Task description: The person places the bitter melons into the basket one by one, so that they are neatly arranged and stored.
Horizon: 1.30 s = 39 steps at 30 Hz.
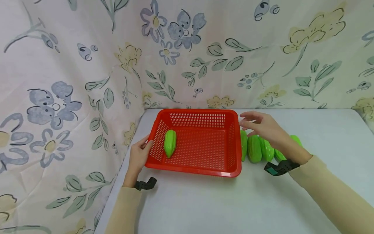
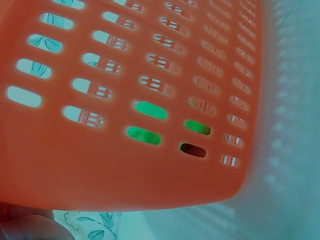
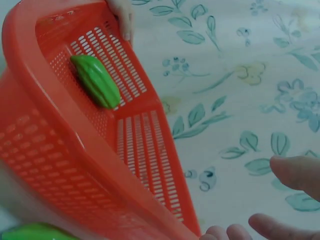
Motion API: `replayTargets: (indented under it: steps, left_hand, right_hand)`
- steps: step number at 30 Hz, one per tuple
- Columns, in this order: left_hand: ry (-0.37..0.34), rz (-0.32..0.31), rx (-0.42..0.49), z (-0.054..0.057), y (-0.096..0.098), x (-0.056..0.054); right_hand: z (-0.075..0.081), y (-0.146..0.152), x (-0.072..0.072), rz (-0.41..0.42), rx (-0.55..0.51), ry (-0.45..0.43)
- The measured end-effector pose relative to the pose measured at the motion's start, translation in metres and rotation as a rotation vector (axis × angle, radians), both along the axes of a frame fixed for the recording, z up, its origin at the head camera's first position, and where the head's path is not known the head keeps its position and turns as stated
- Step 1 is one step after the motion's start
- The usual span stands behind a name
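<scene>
A red plastic basket [image 1: 193,170] with slotted walls stands on the white table. In it, towards the left wall, lies one glossy green ribbed fruit [image 1: 170,143] that looks like a star fruit. My left hand [image 1: 138,155] grips the basket's left rim, thumb on top; the left wrist view shows only part of its fingers below the rim. At the basket's upper right corner hovers my right hand [image 1: 261,126], fingers apart and loosely bent, holding nothing. Beneath and beside that hand, more of the green fruits [image 1: 255,149] lie on the table, partly hidden by the wrist and basket.
A floral cloth [image 1: 187,55] hangs behind the table and along its left side. The white table [image 1: 204,208] extends in front of the basket and to its right. A dark wrist strap [image 1: 281,167] sits on the right wrist, another strap [image 1: 145,184] on the left.
</scene>
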<state>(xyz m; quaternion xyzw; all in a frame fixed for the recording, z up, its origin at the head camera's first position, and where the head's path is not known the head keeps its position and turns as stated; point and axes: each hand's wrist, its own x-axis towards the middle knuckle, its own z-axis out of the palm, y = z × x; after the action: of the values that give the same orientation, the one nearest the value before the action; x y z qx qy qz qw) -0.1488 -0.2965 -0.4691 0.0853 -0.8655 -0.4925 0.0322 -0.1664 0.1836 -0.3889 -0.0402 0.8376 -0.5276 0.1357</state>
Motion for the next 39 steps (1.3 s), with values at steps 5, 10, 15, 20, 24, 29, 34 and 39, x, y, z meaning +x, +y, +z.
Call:
replayTargets:
  steps: [5, 10, 15, 20, 24, 29, 34, 39]
  left_hand:
    - [-0.004, 0.003, 0.007, -0.001, 0.0, -0.001]
    - [-0.008, 0.002, 0.012, -0.001, 0.0, -0.001]
    - [-0.005, 0.0, 0.009, -0.001, 0.0, -0.001]
    - [-0.003, 0.0, 0.01, -0.001, 0.0, 0.0]
    - [0.0, 0.001, 0.014, -0.001, 0.0, 0.0]
    - [-0.006, -0.005, 0.018, -0.001, -0.001, 0.0]
    - [-0.018, 0.001, 0.013, 0.001, 0.0, 0.002]
    - [-0.028, 0.003, 0.009, 0.001, -0.001, 0.002]
  right_hand:
    - [0.0, 0.015, 0.007, -0.012, 0.035, 0.024]
    - [-0.003, 0.034, 0.013, -0.031, 0.073, 0.028]
    - [-0.005, 0.053, 0.019, -0.055, 0.08, 0.035]
    - [-0.008, 0.071, 0.025, -0.083, 0.068, 0.058]
    - [-0.011, 0.085, 0.031, -0.101, 0.077, 0.073]
    - [-0.016, 0.106, 0.037, -0.119, 0.088, 0.087]
    - [-0.017, 0.128, 0.044, -0.158, 0.07, 0.084]
    - [-0.015, 0.148, 0.05, -0.225, 0.071, 0.089]
